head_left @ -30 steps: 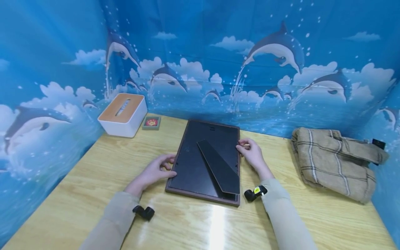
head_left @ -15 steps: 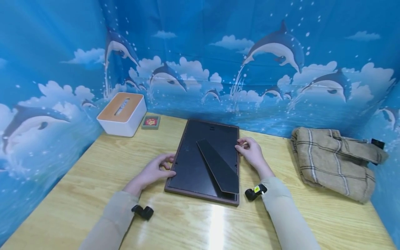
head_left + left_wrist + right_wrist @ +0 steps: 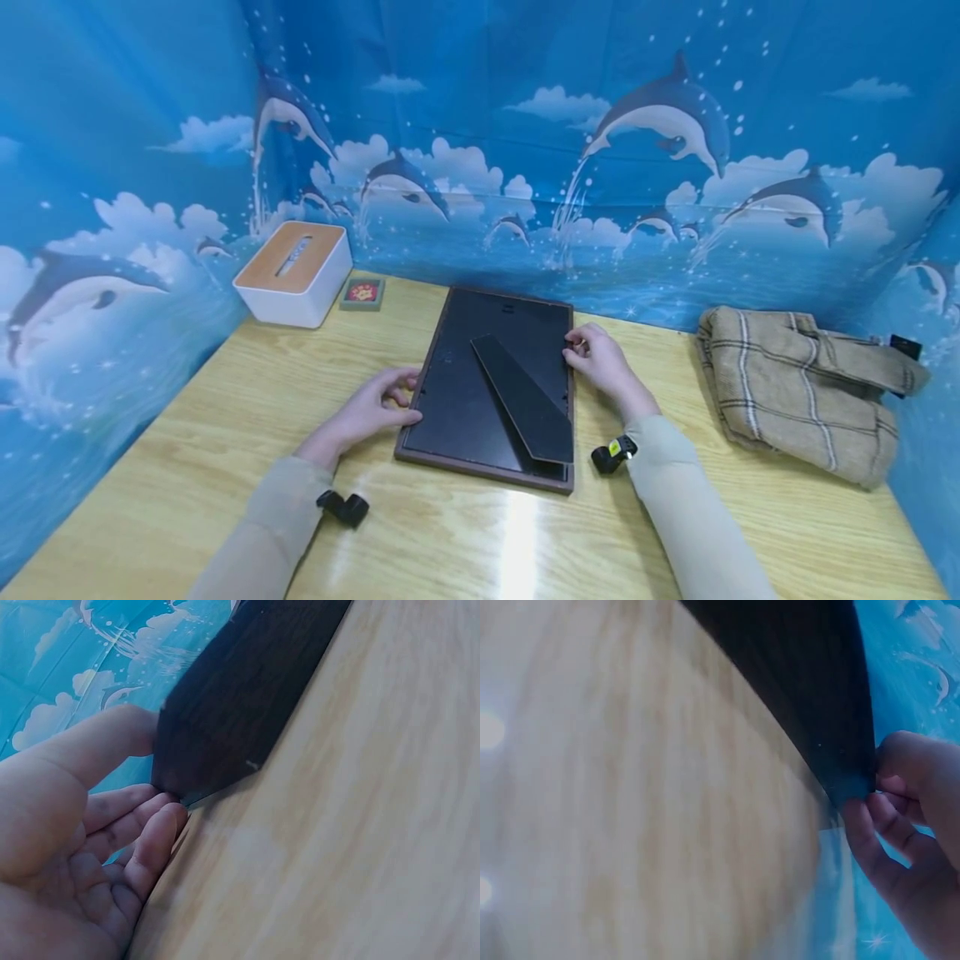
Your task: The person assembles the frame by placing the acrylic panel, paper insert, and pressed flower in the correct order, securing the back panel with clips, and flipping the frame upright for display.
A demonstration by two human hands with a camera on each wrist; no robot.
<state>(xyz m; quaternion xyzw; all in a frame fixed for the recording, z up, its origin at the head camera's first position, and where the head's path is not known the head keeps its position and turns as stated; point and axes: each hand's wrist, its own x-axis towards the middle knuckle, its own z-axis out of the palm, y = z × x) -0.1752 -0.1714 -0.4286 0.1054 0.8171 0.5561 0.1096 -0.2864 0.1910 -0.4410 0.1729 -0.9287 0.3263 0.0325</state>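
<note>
A dark picture frame (image 3: 457,400) lies on the table with its black back up, and its easel stand (image 3: 521,400) slants across that back. My left hand (image 3: 375,408) grips the frame's left edge, thumb on top and fingertips at the side and underside. On the opposite edge, higher up, my right hand (image 3: 603,362) pinches the frame between thumb and fingers. Both wrist views show the frame's dark side, with the left thumb (image 3: 112,742) and the right thumb (image 3: 904,754) against its upper edge. The front of the frame is hidden.
At the back left stand a white tissue box (image 3: 300,283) with a wooden lid and a small grey-green square item (image 3: 362,294) with a red centre. A folded brown plaid cloth (image 3: 795,392) lies on the right. A blue dolphin curtain (image 3: 480,167) hangs behind the wooden table (image 3: 420,533).
My right hand has shifted slightly up along the frame's edge, and its wrist has turned a little. The left hand and the frame look nearly still.
</note>
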